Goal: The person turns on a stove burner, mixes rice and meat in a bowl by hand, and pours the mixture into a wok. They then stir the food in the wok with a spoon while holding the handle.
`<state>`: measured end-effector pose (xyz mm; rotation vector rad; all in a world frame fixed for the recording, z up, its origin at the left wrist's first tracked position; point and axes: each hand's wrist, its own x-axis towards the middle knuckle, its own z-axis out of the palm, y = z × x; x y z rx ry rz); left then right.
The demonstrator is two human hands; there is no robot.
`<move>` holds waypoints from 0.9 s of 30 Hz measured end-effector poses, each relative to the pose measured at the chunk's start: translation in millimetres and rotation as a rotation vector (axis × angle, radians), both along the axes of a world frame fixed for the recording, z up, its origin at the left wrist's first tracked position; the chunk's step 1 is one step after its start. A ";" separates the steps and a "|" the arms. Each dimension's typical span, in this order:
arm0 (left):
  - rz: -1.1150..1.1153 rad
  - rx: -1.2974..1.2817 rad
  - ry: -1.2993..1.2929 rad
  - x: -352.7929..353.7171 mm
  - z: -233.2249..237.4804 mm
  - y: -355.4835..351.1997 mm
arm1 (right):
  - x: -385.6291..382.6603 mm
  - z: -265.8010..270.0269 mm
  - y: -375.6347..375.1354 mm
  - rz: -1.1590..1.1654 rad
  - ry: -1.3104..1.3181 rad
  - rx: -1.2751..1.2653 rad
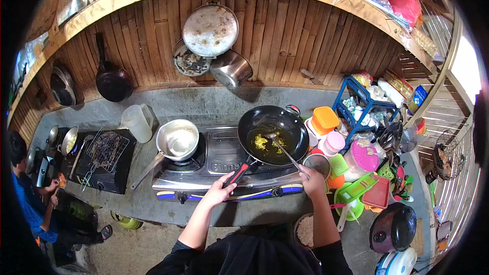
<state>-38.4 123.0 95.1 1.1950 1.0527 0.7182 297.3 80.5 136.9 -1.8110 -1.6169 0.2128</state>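
Note:
My left hand [220, 192] is closed on the red-and-black handle [237, 173] of a black wok [246, 137]. The wok sits on the right side of a two-burner gas stove [214, 159]. In its bottom lie yellow oil and clumps of chopped yellow food [261, 142]. A long metal spatula [289, 156] is gripped in my right hand [313, 181], its head down among the food, too small to make out fully. On the left burner stands a light metal saucepan [178, 141], its long handle pointing toward the front left.
Plastic tubs, a green basket [348, 198], and a blue rack [364, 103] crowd the right. A rice cooker [392, 227] stands nearer. At left are a plastic jug [137, 124], a charred grill rack [108, 150] and another person [38, 198] working. Pans hang on the wall.

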 end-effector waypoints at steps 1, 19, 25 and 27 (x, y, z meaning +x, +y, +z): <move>-0.002 -0.005 -0.019 -0.1 0.7 -0.3 | -2.5 -0.4 4.3 0.000 0.000 0.000; -0.005 0.013 0.051 -0.2 8.2 -1.5 | 40.3 76.0 -61.0 -0.068 -0.226 -0.099; 0.003 -0.011 0.015 0.8 9.2 -2.6 | 49.4 67.4 -53.0 -0.114 -0.225 -0.140; 0.005 -0.010 0.001 -0.1 5.5 -1.8 | 44.3 57.0 -44.5 -0.114 -0.215 -0.153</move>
